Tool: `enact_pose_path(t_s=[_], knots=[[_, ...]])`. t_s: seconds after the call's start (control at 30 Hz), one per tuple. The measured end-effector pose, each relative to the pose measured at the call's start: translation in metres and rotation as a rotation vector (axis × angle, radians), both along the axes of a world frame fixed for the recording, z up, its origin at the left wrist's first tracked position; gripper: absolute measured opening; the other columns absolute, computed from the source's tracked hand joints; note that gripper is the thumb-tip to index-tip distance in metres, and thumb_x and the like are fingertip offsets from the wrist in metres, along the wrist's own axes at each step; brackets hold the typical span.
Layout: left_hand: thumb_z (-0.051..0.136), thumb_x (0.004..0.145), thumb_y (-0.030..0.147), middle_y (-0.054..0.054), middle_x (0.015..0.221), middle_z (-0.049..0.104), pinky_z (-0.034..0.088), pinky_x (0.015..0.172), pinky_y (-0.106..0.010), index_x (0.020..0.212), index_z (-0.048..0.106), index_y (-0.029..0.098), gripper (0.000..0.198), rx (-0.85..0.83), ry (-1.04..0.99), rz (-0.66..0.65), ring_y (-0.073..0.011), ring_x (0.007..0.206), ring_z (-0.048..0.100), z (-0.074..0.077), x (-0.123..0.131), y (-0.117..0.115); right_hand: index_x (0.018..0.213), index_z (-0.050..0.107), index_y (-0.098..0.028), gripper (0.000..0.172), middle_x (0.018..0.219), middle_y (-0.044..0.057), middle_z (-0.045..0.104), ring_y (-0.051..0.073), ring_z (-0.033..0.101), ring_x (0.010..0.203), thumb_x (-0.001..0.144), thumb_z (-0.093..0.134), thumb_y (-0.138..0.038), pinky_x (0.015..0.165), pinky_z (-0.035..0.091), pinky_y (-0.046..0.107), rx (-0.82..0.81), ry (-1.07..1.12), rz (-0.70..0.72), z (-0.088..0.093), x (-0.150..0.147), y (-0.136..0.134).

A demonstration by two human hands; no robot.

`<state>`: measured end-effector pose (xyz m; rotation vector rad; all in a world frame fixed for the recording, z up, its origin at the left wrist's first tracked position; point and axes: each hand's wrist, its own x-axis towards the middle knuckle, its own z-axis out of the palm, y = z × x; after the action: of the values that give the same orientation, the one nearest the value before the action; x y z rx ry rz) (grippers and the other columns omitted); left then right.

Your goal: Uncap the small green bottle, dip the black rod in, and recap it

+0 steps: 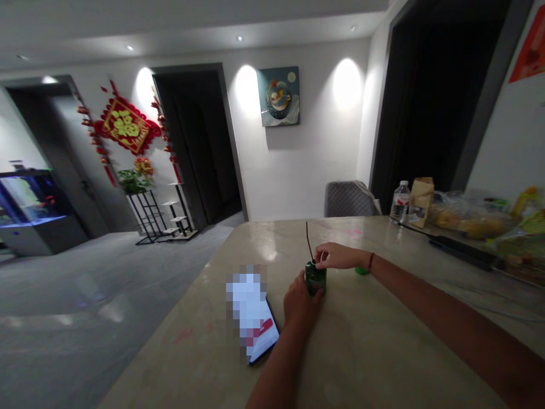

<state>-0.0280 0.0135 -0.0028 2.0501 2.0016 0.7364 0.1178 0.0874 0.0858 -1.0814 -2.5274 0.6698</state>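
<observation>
A small dark green container [315,276] stands upright on the beige table [361,346]. My left hand [300,301] is wrapped round its lower left side. At its top rim, my right hand [332,255] has its fingers pinched together beside a small white loop; whether the loop is held is too small to tell. A thin black stick [308,236] rises out of the container, bent partway up. Just under my right wrist lies a bright green round item [361,271], partly hidden. A phone [264,335] with a lit, partly blurred screen lies left of my left hand.
At the back right stand a plastic bottle [400,200] and a brown paper bag [420,201], with plastic bags of yellow items [472,218] beside them. A long black object [462,251] with a cable lies in front. Beyond the table is a grey chair [351,199].
</observation>
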Motion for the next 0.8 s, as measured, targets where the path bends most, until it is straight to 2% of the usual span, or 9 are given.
enact_pose_path(t_s=[0.1,0.2,0.37,0.43,0.6,0.7,0.8], knots=[[0.049,0.074,0.045,-0.007,0.116,0.052,0.034,0.081,-0.025,0.125,0.03,0.021,0.059,0.0,0.002,-0.021,-0.0184,0.103,0.049,0.001,0.0,-0.002,0.08,0.061,-0.013,0.02,0.072,0.004,0.062,0.011,0.056,0.063,0.068,0.057,-0.029,0.054,0.042,0.019,-0.055,-0.023,0.047,0.003,0.001,-0.003],[0.05,0.072,0.047,-0.006,0.106,0.057,0.035,0.075,-0.025,0.117,0.038,0.022,0.053,-0.023,0.008,-0.002,-0.0185,0.096,0.052,0.002,0.0,-0.003,0.084,0.063,-0.012,0.026,0.061,0.002,0.061,0.01,0.055,0.052,0.072,0.051,-0.033,0.046,0.04,0.017,-0.12,-0.06,0.061,0.008,0.002,-0.004],[0.051,0.07,0.05,-0.005,0.096,0.06,0.036,0.071,-0.025,0.108,0.044,0.021,0.049,-0.013,0.012,0.029,-0.0192,0.091,0.055,0.0,0.0,-0.001,0.077,0.067,-0.013,0.023,0.053,0.001,0.06,0.007,0.05,0.039,0.073,0.05,-0.028,0.046,0.039,0.018,0.01,-0.192,0.072,0.021,-0.004,-0.007],[0.051,0.07,0.051,-0.005,0.097,0.06,0.036,0.071,-0.025,0.108,0.043,0.021,0.049,-0.017,0.018,0.029,-0.019,0.092,0.055,0.0,-0.001,-0.001,0.072,0.068,-0.013,0.019,0.053,0.001,0.061,0.008,0.051,0.042,0.072,0.051,-0.022,0.051,0.039,0.019,0.121,-0.269,0.089,0.024,-0.009,-0.009],[0.051,0.071,0.05,-0.005,0.1,0.059,0.037,0.071,-0.025,0.105,0.044,0.02,0.046,-0.017,0.015,0.034,-0.0183,0.092,0.055,0.001,-0.001,-0.001,0.073,0.067,-0.014,0.016,0.076,0.008,0.065,0.015,0.057,0.073,0.073,0.05,-0.017,0.066,0.037,0.023,0.428,-0.313,0.103,0.015,-0.018,-0.014],[0.051,0.071,0.049,-0.005,0.1,0.059,0.037,0.071,-0.024,0.105,0.043,0.02,0.045,-0.015,0.011,0.035,-0.0182,0.092,0.055,0.002,-0.001,-0.001,0.077,0.065,-0.015,0.017,0.078,0.007,0.064,0.015,0.056,0.073,0.074,0.05,-0.019,0.066,0.037,0.023,0.419,-0.246,0.054,0.008,-0.015,-0.014],[0.052,0.071,0.048,-0.006,0.1,0.059,0.037,0.071,-0.025,0.106,0.043,0.019,0.046,-0.016,0.011,0.032,-0.0184,0.092,0.055,0.002,-0.001,-0.002,0.076,0.065,-0.015,0.016,0.073,0.005,0.065,0.014,0.055,0.067,0.07,0.051,-0.017,0.062,0.037,0.022,0.349,-0.199,0.001,0.01,-0.013,-0.014]])
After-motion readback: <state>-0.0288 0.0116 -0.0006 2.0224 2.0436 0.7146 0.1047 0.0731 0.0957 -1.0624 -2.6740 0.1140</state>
